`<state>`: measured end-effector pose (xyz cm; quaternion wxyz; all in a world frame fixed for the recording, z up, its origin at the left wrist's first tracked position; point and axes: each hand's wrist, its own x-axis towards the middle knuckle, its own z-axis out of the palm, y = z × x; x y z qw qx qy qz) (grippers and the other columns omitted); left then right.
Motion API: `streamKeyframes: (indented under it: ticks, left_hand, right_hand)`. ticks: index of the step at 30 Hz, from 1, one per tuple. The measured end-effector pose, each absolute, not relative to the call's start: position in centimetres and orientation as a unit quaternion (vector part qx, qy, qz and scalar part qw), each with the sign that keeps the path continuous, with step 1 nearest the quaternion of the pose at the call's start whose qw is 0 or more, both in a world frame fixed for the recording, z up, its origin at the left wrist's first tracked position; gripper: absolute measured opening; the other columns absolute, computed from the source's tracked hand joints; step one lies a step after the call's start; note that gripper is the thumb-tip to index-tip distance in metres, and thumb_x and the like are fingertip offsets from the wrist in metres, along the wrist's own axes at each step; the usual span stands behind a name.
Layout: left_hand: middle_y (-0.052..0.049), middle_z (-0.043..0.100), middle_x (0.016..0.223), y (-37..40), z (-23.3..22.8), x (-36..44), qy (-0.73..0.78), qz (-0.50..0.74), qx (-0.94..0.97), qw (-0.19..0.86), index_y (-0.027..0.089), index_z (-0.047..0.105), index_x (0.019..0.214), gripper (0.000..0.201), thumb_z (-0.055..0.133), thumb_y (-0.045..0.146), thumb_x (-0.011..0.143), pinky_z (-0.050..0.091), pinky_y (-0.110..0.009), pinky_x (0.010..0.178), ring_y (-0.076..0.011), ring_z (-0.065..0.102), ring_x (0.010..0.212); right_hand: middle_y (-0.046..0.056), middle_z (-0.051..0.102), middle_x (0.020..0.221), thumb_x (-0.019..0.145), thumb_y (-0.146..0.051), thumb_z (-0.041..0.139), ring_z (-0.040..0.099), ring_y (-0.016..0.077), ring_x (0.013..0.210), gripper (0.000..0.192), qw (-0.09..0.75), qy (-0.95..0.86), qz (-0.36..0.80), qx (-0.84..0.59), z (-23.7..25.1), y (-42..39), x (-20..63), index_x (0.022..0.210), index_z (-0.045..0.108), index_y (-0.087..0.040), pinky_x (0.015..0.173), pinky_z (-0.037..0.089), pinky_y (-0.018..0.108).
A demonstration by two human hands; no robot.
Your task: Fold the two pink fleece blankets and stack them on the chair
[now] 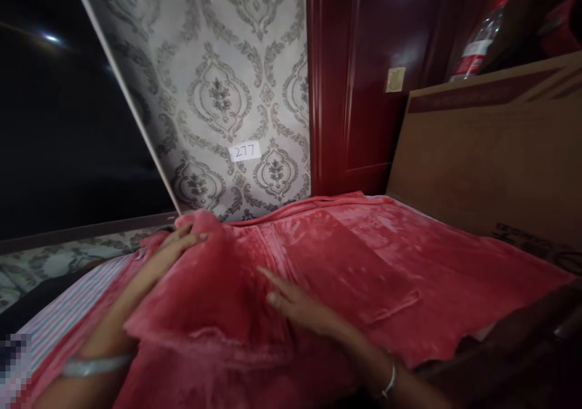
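A red plush cloth (pixel 204 288) lies in a raised fold over a larger red plush spread on the bed. It may be a garment or a small blanket; I cannot tell which. My left hand (pixel 179 245) is closed on the fold's upper left edge, its fingers partly hidden by the fabric. With fingers stretched out, my right hand (pixel 295 303) rests on or just above the cloth, right of the fold, and holds nothing. To its right, a flat red plush piece (pixel 336 263) with a hemmed edge lies spread out, resembling a sleeve or trouser leg.
The red plush spread (pixel 436 263) covers much of the bed; a striped sheet (pixel 77 300) shows at left. A large cardboard box (pixel 491 154) stands at right, with a plastic bottle (pixel 475 51) above it. A dark screen (pixel 77 112) stands at left before patterned wallpaper (pixel 222 94).
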<state>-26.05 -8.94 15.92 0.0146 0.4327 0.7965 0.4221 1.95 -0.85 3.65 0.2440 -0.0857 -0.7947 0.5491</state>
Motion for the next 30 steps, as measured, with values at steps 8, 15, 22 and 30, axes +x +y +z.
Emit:
streamKeyframes:
  ticks: [8,15,22,30]
  left_hand:
    - [-0.012,0.073,0.110,7.7,16.1,-7.3,0.581,0.402,0.647,0.287,0.019,0.045,0.146,0.062,0.048,0.051,0.093,0.058,-0.036,0.071,-0.0211,0.071,0.079]
    - [-0.008,0.077,0.099,13.7,6.9,-7.9,0.617,0.314,0.697,0.186,0.018,0.075,0.093,0.022,0.064,0.025,0.076,0.051,-0.040,0.095,-0.0278,0.068,0.099]
    - [-0.014,0.066,0.132,20.3,7.8,-11.7,0.652,0.289,0.694,0.096,0.014,0.069,0.117,0.039,0.059,0.024,0.081,0.037,-0.042,0.112,-0.0307,0.055,0.128]
    - [-0.015,0.072,0.119,27.1,5.4,-11.8,0.658,0.246,0.697,0.141,0.014,0.072,0.106,0.031,0.064,0.031,0.081,0.045,-0.038,0.102,-0.0295,0.066,0.112]
  right_hand:
    - [0.007,0.049,0.151,0.089,-0.078,0.039,0.050,0.0271,0.135,0.077,0.472,-0.478,0.718,-0.180,5.2,7.7,15.6,0.153,0.035,-0.034,0.112,0.038,0.053]
    - [0.010,0.064,0.134,0.079,-0.069,0.062,0.062,0.0293,0.121,0.072,0.498,-0.470,0.660,-0.310,-1.2,8.7,20.7,0.136,0.058,-0.025,0.104,0.049,0.050]
    - [0.012,0.056,0.144,0.073,-0.061,0.072,0.056,0.0311,0.127,0.081,0.507,-0.554,0.549,-0.367,-0.6,8.3,19.6,0.142,0.054,-0.022,0.107,0.045,0.050]
    - [0.012,0.066,0.130,0.076,-0.050,0.064,0.060,0.0317,0.123,0.061,0.524,-0.613,0.386,-0.447,-3.5,9.6,21.1,0.129,0.064,-0.019,0.107,0.044,0.051]
